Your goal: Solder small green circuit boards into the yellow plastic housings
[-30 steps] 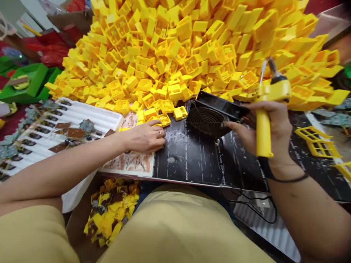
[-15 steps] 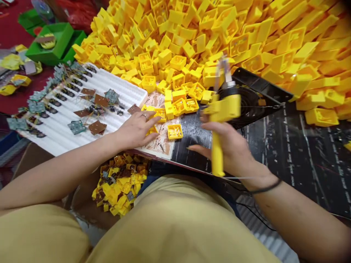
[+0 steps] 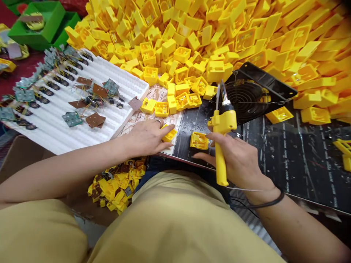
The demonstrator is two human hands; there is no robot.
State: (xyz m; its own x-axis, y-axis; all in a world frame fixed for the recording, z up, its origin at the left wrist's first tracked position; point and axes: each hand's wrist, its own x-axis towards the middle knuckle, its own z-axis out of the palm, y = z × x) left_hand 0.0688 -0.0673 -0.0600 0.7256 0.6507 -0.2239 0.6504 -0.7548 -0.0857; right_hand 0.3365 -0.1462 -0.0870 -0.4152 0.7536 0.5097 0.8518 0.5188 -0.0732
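R hand (image 3: 241, 159) is gripping a yel. soldering gun (image 3: 225, 120), which is pointing away from the body. L hand (image 3: 145, 137) is touching a small yel. housing (image 3: 170, 136); can't tell if it's pinching it. A 2nd yel. housing (image 3: 199, 141) is lying open side up on the blk worktop (image 3: 276, 157), just beside R hand; contact's unclear. Blk fan (image 3: 241, 98) is sitting beyond, by the housing pile (image 3: 192, 25). White foam tray (image 3: 115, 118) is holding PCBs (image 3: 72, 119), at left.
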